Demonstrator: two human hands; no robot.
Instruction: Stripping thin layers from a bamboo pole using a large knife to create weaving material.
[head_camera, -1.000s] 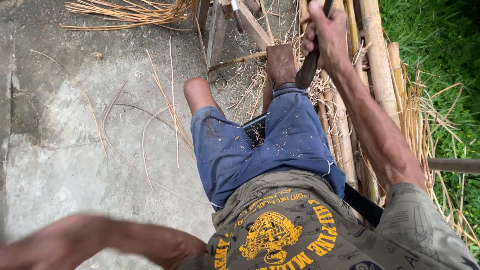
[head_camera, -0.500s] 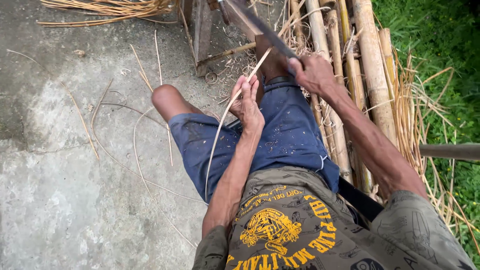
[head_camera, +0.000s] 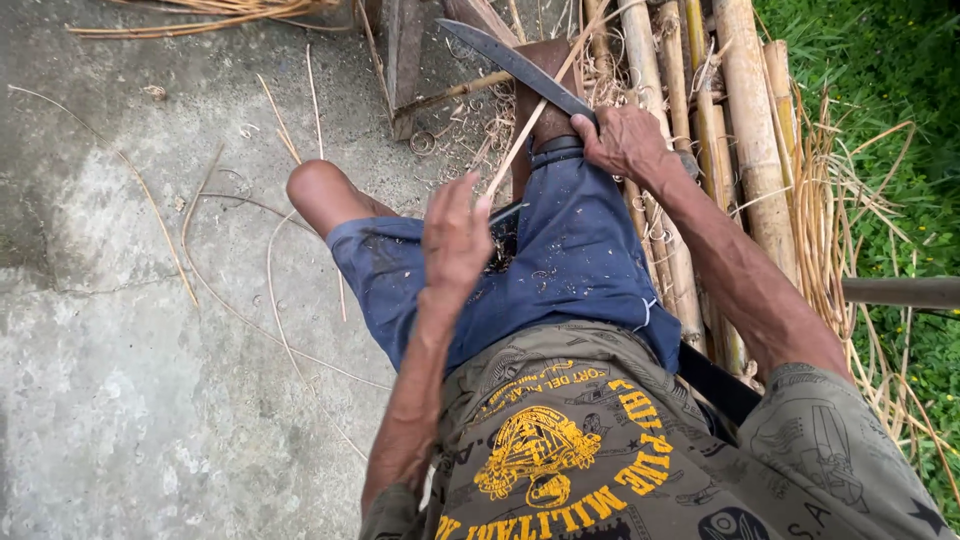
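Our left hand (head_camera: 455, 240) hangs raised over our lap with fingers loosely curled in a pinching grip, while our right hand (head_camera: 625, 140) reaches forward, fist clenched.

- Bamboo poles (head_camera: 745, 130) lie stacked close along the right side and block passage there.
- The concrete floor (head_camera: 120, 330) to the left is open, with only thin loose strips (head_camera: 285, 330) scattered across it.
- A wooden block (head_camera: 405, 60) and curled shavings (head_camera: 450, 140) crowd the space ahead of the knees.
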